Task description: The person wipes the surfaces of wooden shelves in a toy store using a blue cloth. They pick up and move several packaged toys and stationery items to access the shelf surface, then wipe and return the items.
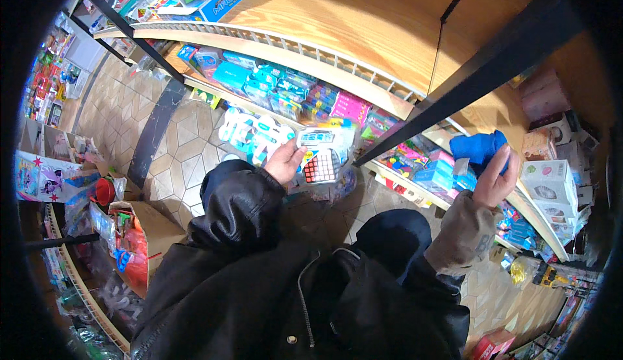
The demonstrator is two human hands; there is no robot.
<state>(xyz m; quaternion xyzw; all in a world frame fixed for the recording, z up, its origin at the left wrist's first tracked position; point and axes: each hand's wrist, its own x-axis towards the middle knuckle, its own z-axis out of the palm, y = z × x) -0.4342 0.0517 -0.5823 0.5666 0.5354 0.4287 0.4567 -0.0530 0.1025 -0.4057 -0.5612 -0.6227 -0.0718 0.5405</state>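
Observation:
My left hand (284, 161) grips the edge of a clear-packaged puzzle cube (322, 166) with red and white squares and a printed card, held before my knees. Just beyond that hand are white and teal packages (263, 136); whether they are also in its grasp is unclear. My right hand (497, 176) holds a bunched blue cloth (479, 149) over the rail of the upper shelf (350, 0), at the right.
Boxed goods (265, 85) fill the lower shelf. A black metal post (467, 78) slants between my hands. White boxes (550, 189) stand at the far right. To the left, an open cardboard box (163, 228) holds toys. A blue display box (224, 0) sits on the upper shelf.

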